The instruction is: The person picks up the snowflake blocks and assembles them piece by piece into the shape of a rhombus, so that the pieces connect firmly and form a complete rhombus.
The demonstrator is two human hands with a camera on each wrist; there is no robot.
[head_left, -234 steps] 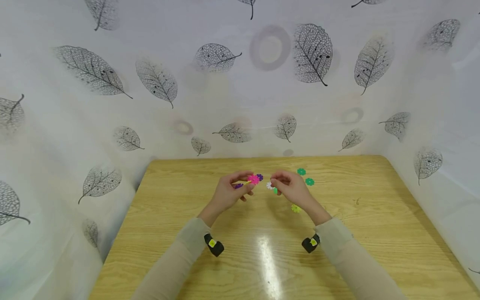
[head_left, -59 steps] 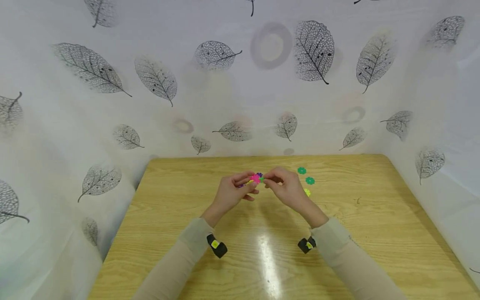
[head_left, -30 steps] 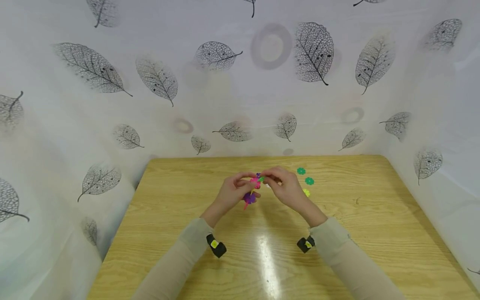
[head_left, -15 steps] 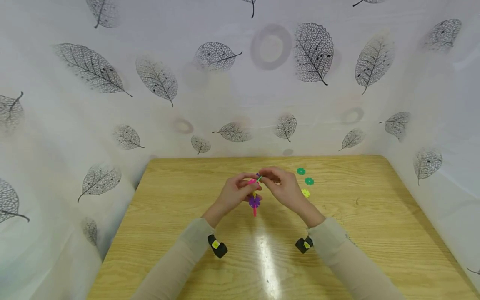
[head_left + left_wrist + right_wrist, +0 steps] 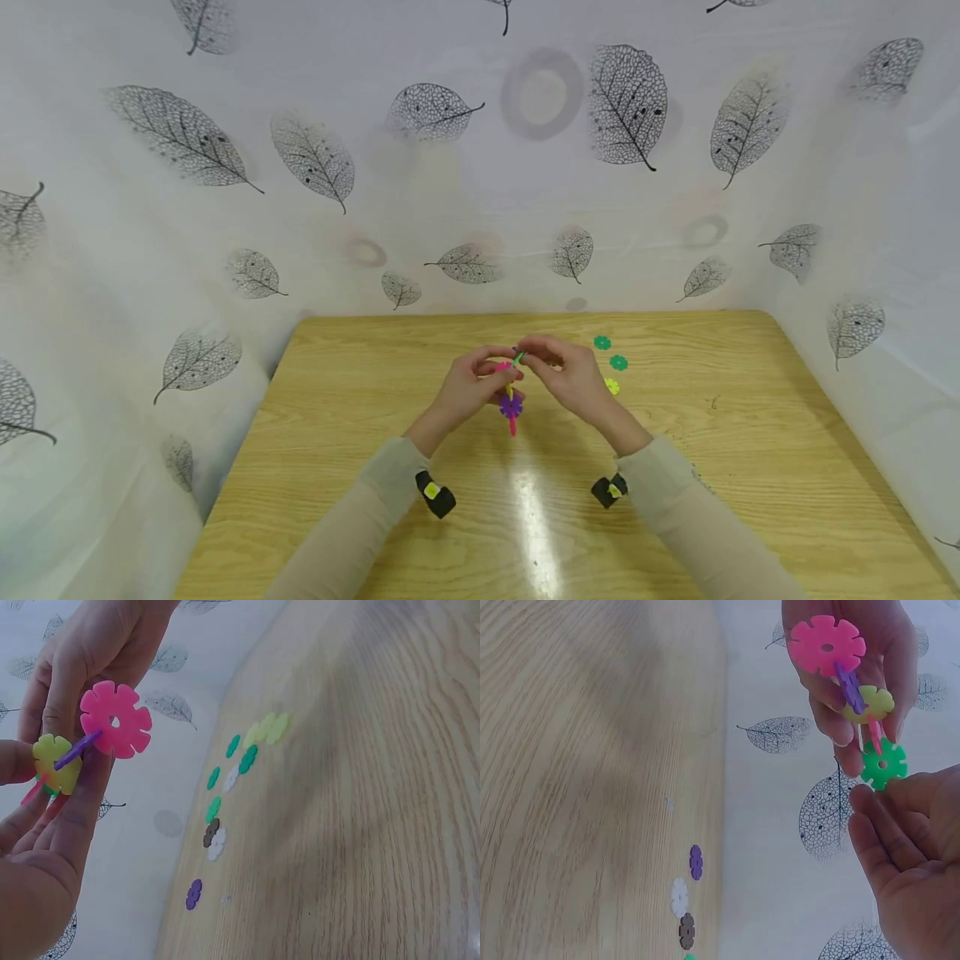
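My left hand (image 5: 467, 385) holds a short chain of flower-shaped interlocking plastic discs between thumb and fingers, above the table. A pink disc (image 5: 826, 646) forms the chain's lower end. It joins a purple disc (image 5: 850, 688), then a yellow disc (image 5: 874, 703) and a second pink disc (image 5: 875, 736). With thumb and fingertips my right hand (image 5: 567, 372) pinches a green disc (image 5: 885, 763), whose edge meets the second pink one. In the left wrist view that green disc is mostly hidden behind the yellow disc.
Loose discs lie on the wooden table (image 5: 750, 467) beyond the hands: two green discs (image 5: 602, 342) and a yellow disc (image 5: 612, 386) at right. The left wrist view also shows a purple disc (image 5: 194, 894), a brown disc (image 5: 211, 833) and white discs (image 5: 217, 844). A leaf-print curtain (image 5: 480, 192) surrounds the table.
Earlier my right hand stood apart from the chain; it has moved left, bringing the green disc against it. The chain has swung round and now hangs toward me. Little differs over the last half second.
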